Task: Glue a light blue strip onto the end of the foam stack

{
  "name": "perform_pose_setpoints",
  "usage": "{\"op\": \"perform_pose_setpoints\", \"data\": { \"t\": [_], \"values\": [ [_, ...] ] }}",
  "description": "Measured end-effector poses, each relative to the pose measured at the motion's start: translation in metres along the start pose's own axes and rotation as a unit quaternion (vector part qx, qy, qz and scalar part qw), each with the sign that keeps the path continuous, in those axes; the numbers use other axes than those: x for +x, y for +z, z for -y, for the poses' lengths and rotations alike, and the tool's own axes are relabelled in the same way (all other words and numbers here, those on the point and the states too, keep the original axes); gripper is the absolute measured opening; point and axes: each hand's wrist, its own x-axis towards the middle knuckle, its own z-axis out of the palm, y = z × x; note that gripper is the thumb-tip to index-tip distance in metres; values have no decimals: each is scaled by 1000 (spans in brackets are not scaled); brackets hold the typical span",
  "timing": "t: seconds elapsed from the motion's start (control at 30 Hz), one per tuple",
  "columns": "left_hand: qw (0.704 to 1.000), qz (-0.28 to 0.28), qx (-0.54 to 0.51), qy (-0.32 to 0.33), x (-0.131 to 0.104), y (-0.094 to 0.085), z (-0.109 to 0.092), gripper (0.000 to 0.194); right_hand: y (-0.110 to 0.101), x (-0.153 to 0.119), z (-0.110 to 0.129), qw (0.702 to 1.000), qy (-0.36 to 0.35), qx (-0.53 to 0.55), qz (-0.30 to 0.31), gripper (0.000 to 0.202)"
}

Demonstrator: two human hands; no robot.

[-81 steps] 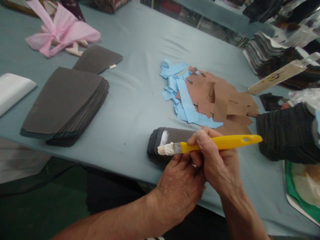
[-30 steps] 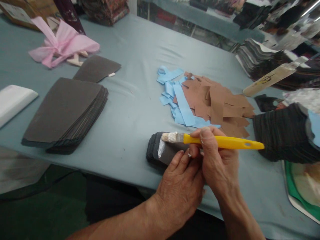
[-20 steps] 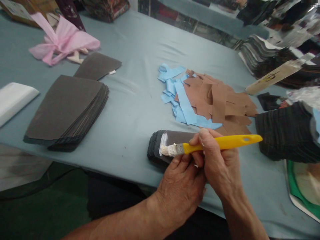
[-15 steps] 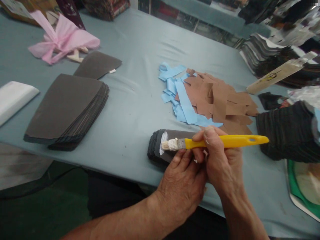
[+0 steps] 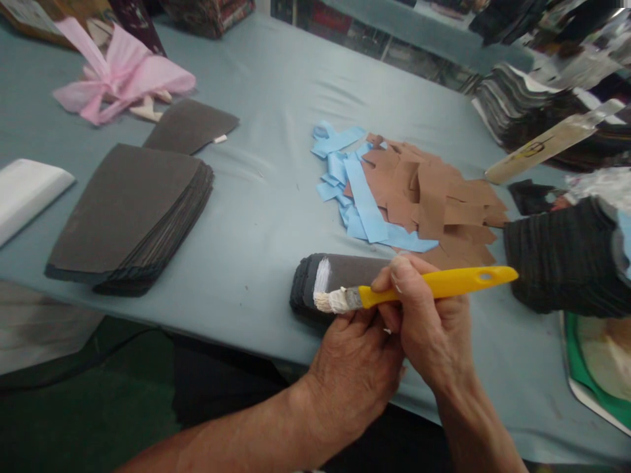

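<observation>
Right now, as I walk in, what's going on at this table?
A person's right hand grips a yellow-handled, white-smeared brush, its bristles at the near end of a white streak across a narrow stack of dark grey pieces. The left hand lies against that stack, its fingers partly hidden. Beyond lie flat brown strips and light-blue strips; off to the left sits a wide stack of dark grey panels.
</observation>
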Motion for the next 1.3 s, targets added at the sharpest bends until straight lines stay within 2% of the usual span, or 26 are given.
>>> {"op": "perform_pose_setpoints", "data": {
  "t": [0.1,0.2,0.33,0.47,0.6,0.7,0.83,0.97,1.07,1.17,1.3],
  "values": [
    [1000,-1,-7,1,1,-1,1,34,0,0,-1,1000,10,1,-11,51],
    [1000,-16,-11,-8,1,-2,1,35,-2,7,-5,1000,-23,-5,-8,49],
    [999,-44,-9,-20,2,-3,1,39,-3,22,-8,996,-76,-7,-37,44],
    [998,-45,-25,-23,2,-6,1,38,-1,29,-7,995,-94,10,-40,43],
    [998,-44,-32,-23,1,-7,3,43,-6,26,-9,986,-118,47,-111,46],
    [998,-48,-37,-20,1,-7,4,43,-21,22,-11,976,-145,55,-153,44],
    [998,-41,-51,-24,3,-7,5,44,-58,18,-13,960,-169,60,-213,44],
    [997,-44,-59,-23,4,-5,6,41,-102,9,-21,948,-155,46,-273,46],
    [998,-48,-41,-10,5,-5,8,36,-125,0,-31,941,-142,48,-302,47],
    [999,-45,-31,-1,6,-6,9,36,-138,-6,-43,938,-129,63,-316,47],
    [999,-46,0,21,7,-6,10,36,-145,-5,-55,941,-112,86,-309,49]
  ]
}}
